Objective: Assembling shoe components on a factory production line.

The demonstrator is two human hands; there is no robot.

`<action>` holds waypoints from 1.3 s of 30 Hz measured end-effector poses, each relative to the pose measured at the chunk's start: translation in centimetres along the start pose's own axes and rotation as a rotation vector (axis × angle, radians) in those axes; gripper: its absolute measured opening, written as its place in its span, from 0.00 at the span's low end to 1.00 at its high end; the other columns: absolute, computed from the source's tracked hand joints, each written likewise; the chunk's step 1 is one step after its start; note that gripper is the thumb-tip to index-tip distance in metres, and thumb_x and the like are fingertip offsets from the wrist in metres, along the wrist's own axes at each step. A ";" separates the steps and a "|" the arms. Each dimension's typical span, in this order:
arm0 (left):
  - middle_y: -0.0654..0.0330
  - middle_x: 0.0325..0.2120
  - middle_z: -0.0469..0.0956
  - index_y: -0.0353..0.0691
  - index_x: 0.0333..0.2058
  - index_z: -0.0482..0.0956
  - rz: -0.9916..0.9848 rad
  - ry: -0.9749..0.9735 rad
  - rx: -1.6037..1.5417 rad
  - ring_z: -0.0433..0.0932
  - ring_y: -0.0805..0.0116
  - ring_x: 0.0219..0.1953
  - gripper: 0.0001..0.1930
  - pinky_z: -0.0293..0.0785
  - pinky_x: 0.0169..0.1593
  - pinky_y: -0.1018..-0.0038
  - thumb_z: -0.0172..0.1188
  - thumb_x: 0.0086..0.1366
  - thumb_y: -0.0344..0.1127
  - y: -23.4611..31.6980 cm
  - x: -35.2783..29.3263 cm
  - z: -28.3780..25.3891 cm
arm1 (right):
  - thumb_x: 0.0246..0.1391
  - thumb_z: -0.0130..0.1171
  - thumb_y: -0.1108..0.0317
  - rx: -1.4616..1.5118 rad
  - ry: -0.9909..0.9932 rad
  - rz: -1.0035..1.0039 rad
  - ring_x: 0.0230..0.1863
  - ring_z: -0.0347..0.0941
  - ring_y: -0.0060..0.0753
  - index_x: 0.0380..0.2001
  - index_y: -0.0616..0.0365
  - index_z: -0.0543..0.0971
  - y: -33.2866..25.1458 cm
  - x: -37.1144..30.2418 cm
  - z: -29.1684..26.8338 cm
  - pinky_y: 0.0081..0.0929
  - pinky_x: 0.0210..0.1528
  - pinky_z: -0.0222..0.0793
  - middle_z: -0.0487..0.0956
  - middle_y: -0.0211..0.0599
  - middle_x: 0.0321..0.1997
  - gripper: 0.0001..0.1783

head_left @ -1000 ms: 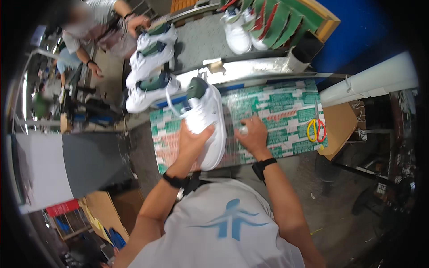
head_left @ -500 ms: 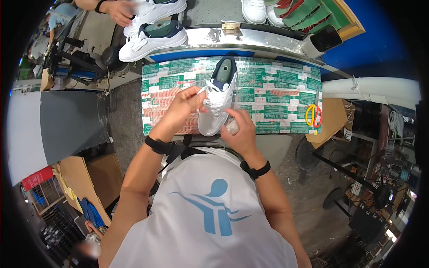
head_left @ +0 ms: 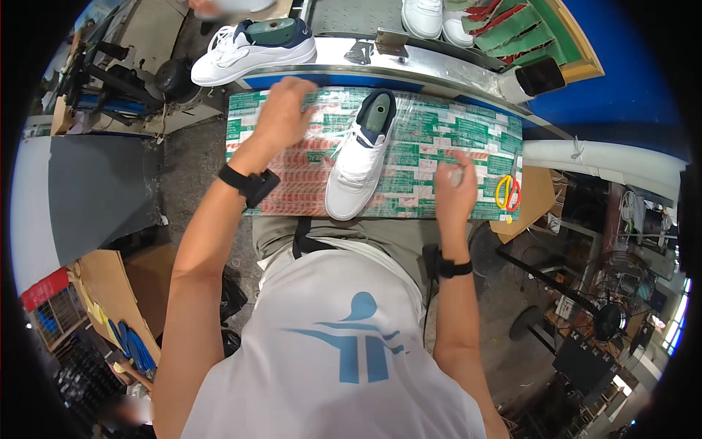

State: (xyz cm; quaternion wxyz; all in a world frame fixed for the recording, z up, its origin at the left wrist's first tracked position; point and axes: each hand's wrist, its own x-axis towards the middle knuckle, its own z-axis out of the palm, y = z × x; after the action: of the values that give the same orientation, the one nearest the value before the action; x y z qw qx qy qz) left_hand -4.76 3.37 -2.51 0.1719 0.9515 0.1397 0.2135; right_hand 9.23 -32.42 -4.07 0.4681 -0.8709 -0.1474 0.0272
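A white lace-up shoe (head_left: pixel 356 172) with a navy collar and a green insert lies on the patterned board (head_left: pixel 424 197), its toe toward me. My left hand (head_left: pixel 285 113) is raised to the left of its heel, thumb and fingers apart and nothing in them. To the right of the shoe, away from it, my right hand (head_left: pixel 457 192) has curled fingers around a small whitish thing that I cannot make out. Another white shoe (head_left: pixel 252 55) with a green insert rests on the ledge at the far left, beyond my left hand.
Red-and-yellow-handled scissors (head_left: pixel 508 194) lie at the board's right end. Beyond the metal rail (head_left: pixel 333 55), more white shoes (head_left: pixel 422 18) stand near a wooden-edged box (head_left: pixel 523 33) with green and red pieces. Part of another person's hand (head_left: pixel 205 7) shows at the far left.
My left hand has let go of the shoelace and moved up and away. My right hand has moved right, off the shoe. At the back left, the other person's hand and a shoe have shifted away.
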 end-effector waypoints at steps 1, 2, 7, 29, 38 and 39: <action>0.43 0.56 0.84 0.36 0.56 0.84 0.007 -0.030 -0.198 0.81 0.39 0.59 0.22 0.77 0.64 0.51 0.77 0.63 0.26 1.9 0.6 0.3 | 0.63 0.75 0.62 -0.010 0.003 -0.002 0.49 0.81 0.47 0.60 0.58 0.84 -0.5 -0.7 -0.2 0.46 0.54 0.79 0.83 0.41 0.47 0.25; 0.43 0.56 0.84 0.36 0.56 0.84 0.005 -0.030 -0.204 0.81 0.39 0.59 0.22 0.77 0.64 0.51 0.77 0.63 0.26 3.7 1.2 0.3 | 0.60 0.76 0.63 -0.046 -0.074 -0.094 0.49 0.81 0.47 0.60 0.58 0.84 -1.6 -1.9 0.2 0.44 0.54 0.79 0.82 0.41 0.46 0.26; 0.48 0.45 0.88 0.37 0.47 0.86 0.034 -0.434 -0.399 0.87 0.43 0.50 0.15 0.82 0.53 0.53 0.77 0.62 0.29 6.9 2.1 0.5 | 0.52 0.78 0.63 -0.038 -0.297 -0.220 0.48 0.80 0.49 0.60 0.57 0.83 -4.5 -5.1 3.2 0.42 0.52 0.79 0.80 0.44 0.46 0.32; 0.51 0.62 0.84 0.46 0.70 0.80 -0.159 -0.801 -0.790 0.80 0.59 0.65 0.32 0.75 0.70 0.62 0.71 0.76 0.56 3.0 8.9 7.1 | 0.46 0.82 0.54 -0.424 -0.419 -0.682 0.41 0.80 0.54 0.75 0.76 0.68 -8.0 -6.0 8.0 0.48 0.47 0.77 0.81 0.51 0.44 0.59; 0.59 0.52 0.86 0.45 0.65 0.82 -0.252 -0.609 -0.780 0.85 0.67 0.49 0.25 0.83 0.50 0.68 0.75 0.75 0.45 0.8 6.2 6.5 | 0.52 0.76 0.51 -0.056 -0.667 -0.337 0.51 0.87 0.63 0.68 0.79 0.74 -12.1 -5.2 7.0 0.51 0.55 0.82 0.86 0.65 0.49 0.50; 0.59 0.50 0.86 0.44 0.65 0.82 -0.287 -0.622 -0.801 0.85 0.67 0.48 0.25 0.83 0.49 0.68 0.76 0.75 0.46 1.0 6.2 6.2 | 0.52 0.76 0.51 -0.054 -0.665 -0.331 0.51 0.87 0.63 0.68 0.79 0.74 -12.2 -5.9 7.2 0.51 0.55 0.82 0.86 0.65 0.49 0.50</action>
State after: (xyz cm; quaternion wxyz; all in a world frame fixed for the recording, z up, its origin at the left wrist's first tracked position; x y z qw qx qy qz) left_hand 3.68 2.97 -5.19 0.5829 0.8010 0.1183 -0.0681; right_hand -0.56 -21.96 1.42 0.3694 -0.7909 -0.4309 0.2287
